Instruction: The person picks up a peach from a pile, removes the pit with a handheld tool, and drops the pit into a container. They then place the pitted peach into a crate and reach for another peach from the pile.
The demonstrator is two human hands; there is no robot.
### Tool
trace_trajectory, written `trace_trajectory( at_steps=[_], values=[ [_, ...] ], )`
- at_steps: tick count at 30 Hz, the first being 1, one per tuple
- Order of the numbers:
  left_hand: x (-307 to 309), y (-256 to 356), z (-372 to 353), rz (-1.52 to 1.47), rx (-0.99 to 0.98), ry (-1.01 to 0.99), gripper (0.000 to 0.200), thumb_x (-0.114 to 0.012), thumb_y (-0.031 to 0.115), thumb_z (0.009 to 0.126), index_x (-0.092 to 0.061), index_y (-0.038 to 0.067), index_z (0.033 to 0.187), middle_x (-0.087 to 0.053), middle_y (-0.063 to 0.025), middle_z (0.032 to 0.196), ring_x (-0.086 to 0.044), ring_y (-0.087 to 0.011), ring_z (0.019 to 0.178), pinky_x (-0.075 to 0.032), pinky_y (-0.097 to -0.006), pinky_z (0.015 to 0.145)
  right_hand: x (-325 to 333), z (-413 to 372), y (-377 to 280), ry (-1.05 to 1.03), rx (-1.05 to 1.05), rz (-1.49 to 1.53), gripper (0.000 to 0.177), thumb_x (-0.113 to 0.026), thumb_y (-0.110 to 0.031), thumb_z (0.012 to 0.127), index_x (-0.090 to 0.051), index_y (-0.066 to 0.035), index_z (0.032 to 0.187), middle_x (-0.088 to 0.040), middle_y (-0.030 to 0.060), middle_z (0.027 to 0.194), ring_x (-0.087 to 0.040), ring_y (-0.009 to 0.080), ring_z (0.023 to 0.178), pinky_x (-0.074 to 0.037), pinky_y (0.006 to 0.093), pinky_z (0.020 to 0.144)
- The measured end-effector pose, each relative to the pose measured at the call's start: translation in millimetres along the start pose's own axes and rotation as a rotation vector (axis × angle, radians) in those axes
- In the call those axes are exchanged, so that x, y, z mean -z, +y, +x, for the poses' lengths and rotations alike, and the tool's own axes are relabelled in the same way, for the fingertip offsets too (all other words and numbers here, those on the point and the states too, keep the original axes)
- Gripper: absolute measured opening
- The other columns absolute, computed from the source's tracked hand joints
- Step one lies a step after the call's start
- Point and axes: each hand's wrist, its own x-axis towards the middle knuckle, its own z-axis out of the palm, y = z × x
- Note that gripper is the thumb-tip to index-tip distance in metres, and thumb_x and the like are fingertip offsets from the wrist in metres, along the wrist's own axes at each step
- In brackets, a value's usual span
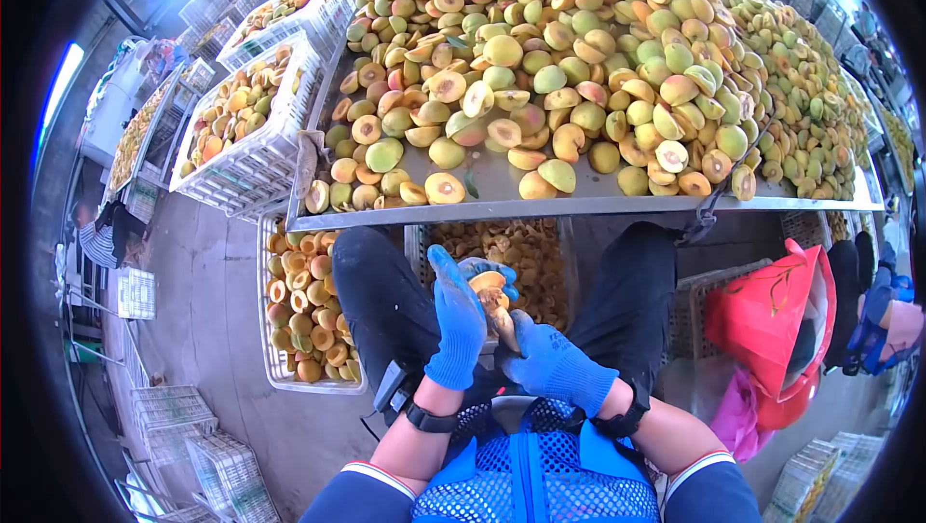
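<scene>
My left hand [461, 316], in a blue knit glove, is closed around a halved fruit [487, 284] with its cut face showing. My right hand [555, 359], gloved too, has its fingers wrapped round a tool with a light handle [503, 328] whose tip meets the fruit. Both hands are close together over my lap, above a crate [529, 255] of brown pits and scraps between my knees. In front, a metal table [502, 195] bears a big heap of halved yellow-green fruit [540, 69].
At my left stand a crate of hollowed fruit halves [307, 306] and white crates [241, 123] of fruit. A red bag [772, 306] lies at the right. Co-workers [111, 238] sit at the far left and right edges. Empty crates [227, 475] stand lower left.
</scene>
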Motion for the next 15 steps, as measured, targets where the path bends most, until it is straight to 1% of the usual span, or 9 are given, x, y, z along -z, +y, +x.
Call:
trace_trajectory(
  at_steps=[2,4,6,7,9,11,12,14,15],
  values=[
    [6.3,-1.6,3.7,-0.004,0.043,-0.013,0.086,-0.029,0.076,0.089,-0.063,-0.002,0.08,-0.066,-0.0145,0.073,-0.065,-0.021,0.058,-0.055,-0.03,0.054,-4.9,2.2,11.8,0.034,0.064,-0.007,0.045,-0.063,-0.025,0.085,-0.045,0.005,0.114,-0.063,0.0311,0.086,-0.064,0.0448,0.082,-0.049,0.0492,0.067],
    [14.2,-0.4,9.0,0.172,0.057,-0.222,0.089,-0.029,0.078,0.088,-0.064,-0.003,0.079,-0.066,-0.0156,0.07,-0.065,-0.0221,0.056,-0.056,-0.0297,0.055,-4.4,2.6,13.8,0.004,0.029,-0.045,0.046,-0.063,-0.026,0.085,-0.045,0.006,0.114,-0.063,0.0312,0.086,-0.063,0.0461,0.082,-0.049,0.05,0.068],
    [11.9,3.8,10.9,0.161,0.163,-0.176,0.089,-0.029,0.078,0.088,-0.064,-0.003,0.078,-0.066,-0.0156,0.07,-0.065,-0.0223,0.056,-0.055,-0.0294,0.054,-6.0,2.8,17.8,-0.03,-0.006,-0.083,0.046,-0.062,-0.026,0.085,-0.045,0.006,0.113,-0.063,0.0313,0.086,-0.062,0.0474,0.081,-0.049,0.0508,0.069],
    [10.3,6.6,11.9,0.148,0.263,-0.131,0.089,-0.029,0.077,0.089,-0.065,-0.003,0.077,-0.067,-0.0157,0.069,-0.065,-0.0224,0.056,-0.055,-0.0291,0.054,-7.4,4.5,22.2,-0.027,0.025,-0.073,0.045,-0.062,-0.025,0.085,-0.046,0.007,0.113,-0.064,0.0295,0.085,-0.064,0.0441,0.079,-0.05,0.0486,0.068],
    [12.8,4.5,10.3,0.149,0.208,-0.174,0.089,-0.029,0.077,0.089,-0.065,-0.003,0.075,-0.067,-0.0154,0.069,-0.065,-0.022,0.056,-0.055,-0.029,0.054,-5.9,3.8,21.8,-0.021,0.052,-0.059,0.044,-0.062,-0.024,0.085,-0.046,0.007,0.112,-0.064,0.0277,0.085,-0.066,0.0407,0.076,-0.05,0.0464,0.067],
    [12.9,2.9,9.2,0.146,0.154,-0.218,0.089,-0.029,0.077,0.089,-0.065,-0.003,0.074,-0.067,-0.0152,0.068,-0.065,-0.0215,0.056,-0.055,-0.0289,0.054,2.4,1.5,12.2,-0.233,-0.117,0.371,0.041,-0.063,-0.022,0.084,-0.048,0.007,0.109,-0.065,0.0198,0.081,-0.067,0.0286,0.069,-0.051,0.0399,0.062],
    [12.7,3.2,8.0,0.12,0.138,-0.229,0.088,-0.028,0.076,0.09,-0.065,-0.003,0.075,-0.067,-0.0149,0.069,-0.065,-0.0212,0.056,-0.055,-0.0291,0.054,1.1,1.6,13.1,-0.234,-0.119,0.371,0.041,-0.063,-0.022,0.084,-0.048,0.007,0.109,-0.065,0.0198,0.081,-0.067,0.0286,0.069,-0.051,0.0399,0.062],
    [13.9,4.2,8.0,0.093,0.118,-0.237,0.088,-0.028,0.076,0.09,-0.065,-0.002,0.076,-0.067,-0.0147,0.07,-0.065,-0.0209,0.057,-0.055,-0.0292,0.054,-1.5,2.6,14.8,-0.182,-0.083,0.351,0.035,-0.065,-0.021,0.083,-0.05,0.005,0.101,-0.064,0.0126,0.077,-0.064,0.0189,0.065,-0.051,0.0345,0.058],
    [15.1,4.9,10.3,0.132,0.131,-0.254,0.088,-0.027,0.076,0.09,-0.066,-0.002,0.078,-0.068,-0.0146,0.071,-0.065,-0.0208,0.057,-0.055,-0.0293,0.054,-1.7,2.9,13.8,-0.182,-0.082,0.351,0.035,-0.065,-0.021,0.083,-0.05,0.005,0.101,-0.064,0.0126,0.077,-0.064,0.0189,0.065,-0.051,0.0345,0.058]
  ],
)
